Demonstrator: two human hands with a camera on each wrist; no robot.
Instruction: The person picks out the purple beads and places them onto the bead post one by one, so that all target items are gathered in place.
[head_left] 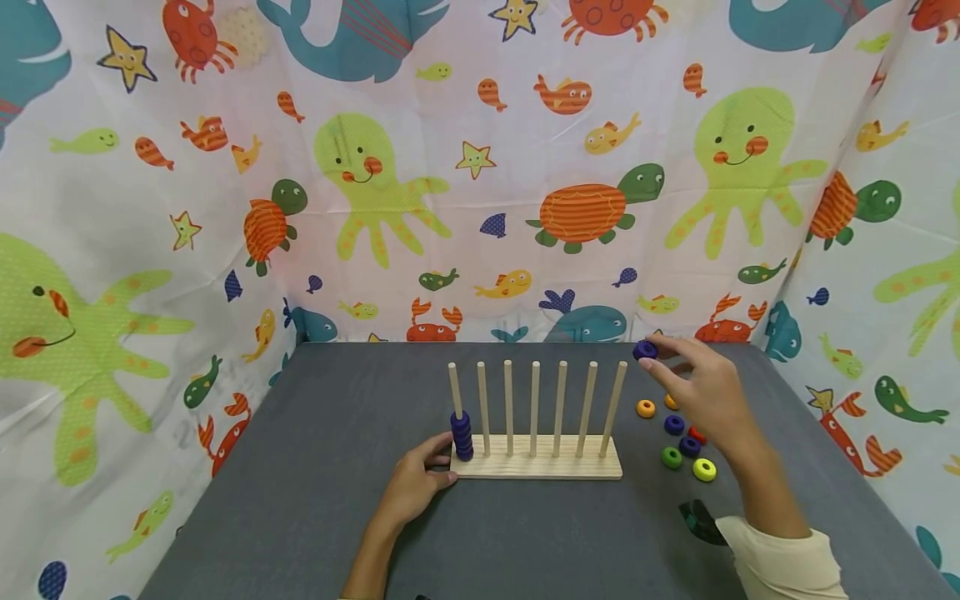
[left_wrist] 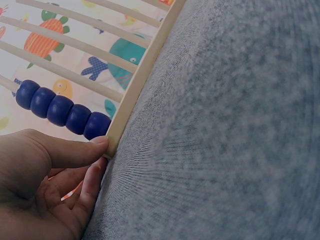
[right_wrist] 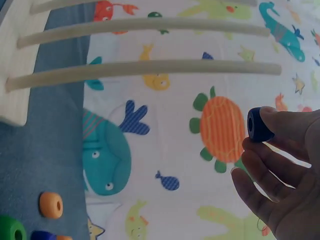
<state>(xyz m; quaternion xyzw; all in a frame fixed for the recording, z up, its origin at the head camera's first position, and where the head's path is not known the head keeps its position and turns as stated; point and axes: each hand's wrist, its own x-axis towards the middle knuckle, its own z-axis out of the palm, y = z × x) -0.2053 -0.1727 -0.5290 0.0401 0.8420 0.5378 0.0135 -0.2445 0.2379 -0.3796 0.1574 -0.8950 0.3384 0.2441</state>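
Hands (head_left: 418,482) (head_left: 701,392) grip rack (head_left: 536,469), bead (right_wrist: 260,127); only head view shows yellow bead (head_left: 704,477).

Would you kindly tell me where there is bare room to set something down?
Bare dark-grey tabletop lies left of the left hand, and directly in front of the pale wooden peg rack. It is crowded right of the rack, where small coloured ring-shaped beads cluster near the right hand.

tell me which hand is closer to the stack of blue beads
Left. The left hand grips the wooden base right beside the stack of blue beads; the right hand is off beyond the base's other end, holding a separate blue bead.
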